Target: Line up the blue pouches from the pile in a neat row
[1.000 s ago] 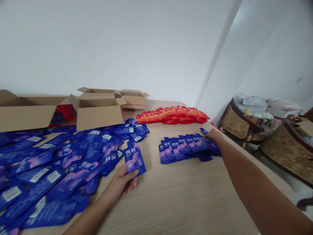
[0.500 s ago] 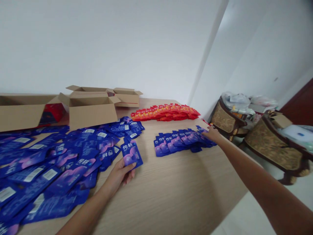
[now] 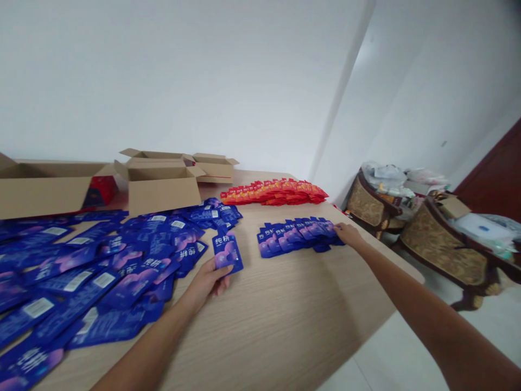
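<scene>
Between the thumb and fingers of my left hand (image 3: 214, 279) is a blue-purple pouch (image 3: 227, 253), front side up, above the wooden table (image 3: 260, 320). My right hand (image 3: 348, 234) touches the right end of an overlapping row of blue pouches (image 3: 291, 236); its fingertips are too small to tell whether they pinch one. To the left of my left hand spreads a loose heap of blue pouches (image 3: 134, 277), some with barcodes up. Behind the blue row lies a row of overlapping red pouches (image 3: 277, 193).
Open cardboard boxes stand along the wall: a large one (image 3: 44, 190) at left, one (image 3: 163, 190) beside it, and smaller ones (image 3: 215, 168) behind. Right of the table are two patterned chairs (image 3: 443, 244) bearing plastic bags (image 3: 386, 179).
The view has shifted slightly. My right hand has come a little left and lower at the row's right end, and the end pouch lies flatter there. My left hand still holds its pouch.
</scene>
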A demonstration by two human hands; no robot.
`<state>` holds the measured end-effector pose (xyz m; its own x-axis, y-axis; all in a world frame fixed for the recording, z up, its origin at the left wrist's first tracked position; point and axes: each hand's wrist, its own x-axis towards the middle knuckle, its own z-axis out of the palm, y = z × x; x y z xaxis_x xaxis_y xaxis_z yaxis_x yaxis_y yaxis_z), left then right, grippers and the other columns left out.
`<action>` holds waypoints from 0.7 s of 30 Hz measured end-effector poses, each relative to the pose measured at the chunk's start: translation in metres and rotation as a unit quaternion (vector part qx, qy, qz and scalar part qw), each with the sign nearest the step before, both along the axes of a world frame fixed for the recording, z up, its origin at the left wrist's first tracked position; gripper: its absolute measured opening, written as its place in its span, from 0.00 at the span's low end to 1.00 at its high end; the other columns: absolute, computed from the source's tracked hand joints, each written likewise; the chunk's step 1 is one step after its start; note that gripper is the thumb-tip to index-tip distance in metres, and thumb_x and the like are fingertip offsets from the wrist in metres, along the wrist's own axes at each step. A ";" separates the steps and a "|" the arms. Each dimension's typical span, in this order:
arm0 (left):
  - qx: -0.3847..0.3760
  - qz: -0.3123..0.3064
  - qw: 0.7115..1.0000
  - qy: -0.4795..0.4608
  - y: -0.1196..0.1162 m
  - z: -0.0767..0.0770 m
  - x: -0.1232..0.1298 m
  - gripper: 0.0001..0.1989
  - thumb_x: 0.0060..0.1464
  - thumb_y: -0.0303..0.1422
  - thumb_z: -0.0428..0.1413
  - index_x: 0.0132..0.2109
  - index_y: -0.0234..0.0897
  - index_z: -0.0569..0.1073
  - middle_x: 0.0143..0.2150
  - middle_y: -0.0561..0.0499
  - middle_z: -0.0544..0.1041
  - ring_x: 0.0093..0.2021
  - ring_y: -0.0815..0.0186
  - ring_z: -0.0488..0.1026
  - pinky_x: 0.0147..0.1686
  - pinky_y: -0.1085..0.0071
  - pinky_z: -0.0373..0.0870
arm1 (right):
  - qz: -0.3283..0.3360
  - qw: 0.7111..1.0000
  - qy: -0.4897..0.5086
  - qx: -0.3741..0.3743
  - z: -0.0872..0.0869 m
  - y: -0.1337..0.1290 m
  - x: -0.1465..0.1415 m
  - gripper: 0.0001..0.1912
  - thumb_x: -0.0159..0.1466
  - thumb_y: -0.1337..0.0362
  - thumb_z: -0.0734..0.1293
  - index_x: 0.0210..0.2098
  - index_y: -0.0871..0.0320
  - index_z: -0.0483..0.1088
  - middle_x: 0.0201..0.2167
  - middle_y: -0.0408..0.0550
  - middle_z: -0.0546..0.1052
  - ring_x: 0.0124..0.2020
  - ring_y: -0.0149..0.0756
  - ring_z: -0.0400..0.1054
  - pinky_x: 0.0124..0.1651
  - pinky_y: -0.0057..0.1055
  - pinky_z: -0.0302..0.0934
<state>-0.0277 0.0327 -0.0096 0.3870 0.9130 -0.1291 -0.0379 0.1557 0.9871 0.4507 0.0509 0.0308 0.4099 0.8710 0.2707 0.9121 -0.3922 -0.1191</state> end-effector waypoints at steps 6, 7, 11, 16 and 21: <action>-0.001 -0.040 0.998 -0.046 -0.003 0.000 0.001 0.16 0.45 0.40 0.60 0.31 0.35 0.62 0.19 0.57 0.72 0.13 0.78 0.60 0.11 0.83 0.54 | 0.167 0.974 0.071 0.132 0.012 -0.016 -0.098 0.15 0.63 0.64 0.56 0.45 0.61 0.68 0.46 0.56 0.72 0.49 0.39 0.65 0.52 0.35 0.57; -0.003 -0.048 0.997 -0.060 -0.006 0.000 0.003 0.16 0.45 0.40 0.60 0.32 0.35 0.63 0.20 0.56 0.72 0.13 0.78 0.61 0.12 0.83 0.55 | 0.245 0.950 0.136 0.139 0.009 -0.024 -0.129 0.14 0.64 0.62 0.56 0.43 0.59 0.69 0.44 0.53 0.73 0.47 0.39 0.67 0.49 0.35 0.59; 0.001 -0.103 0.990 -0.097 -0.018 0.001 0.016 0.17 0.46 0.41 0.60 0.35 0.35 0.64 0.22 0.54 0.74 0.15 0.75 0.65 0.14 0.81 0.60 | 0.379 0.824 0.421 -0.005 -0.019 -0.062 -0.255 0.13 0.65 0.55 0.56 0.42 0.56 0.64 0.29 0.44 0.74 0.24 0.31 0.69 0.25 0.27 0.62; 0.036 -0.110 0.992 -0.042 -0.024 0.001 0.021 0.18 0.48 0.46 0.57 0.31 0.34 0.64 0.17 0.55 0.71 0.11 0.74 0.62 0.10 0.80 0.56 | 0.318 0.726 0.608 0.043 -0.046 -0.079 -0.318 0.15 0.63 0.49 0.57 0.35 0.55 0.58 0.16 0.34 0.64 0.13 0.25 0.56 0.15 0.21 0.52; 0.020 -0.132 0.990 0.046 -0.028 0.005 0.023 0.21 0.47 0.51 0.54 0.28 0.36 0.64 0.10 0.58 0.65 0.06 0.75 0.54 0.07 0.80 0.47 | 0.266 0.717 0.640 0.070 -0.036 -0.080 -0.308 0.21 0.63 0.45 0.55 0.28 0.57 0.57 0.12 0.35 0.63 0.11 0.23 0.53 0.13 0.20 0.46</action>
<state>-0.0050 0.0047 -0.0043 0.6006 0.7871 -0.1407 0.0896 0.1086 0.9900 0.1423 -0.0292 -0.0055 0.0203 0.9975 0.0683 0.0362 0.0675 -0.9971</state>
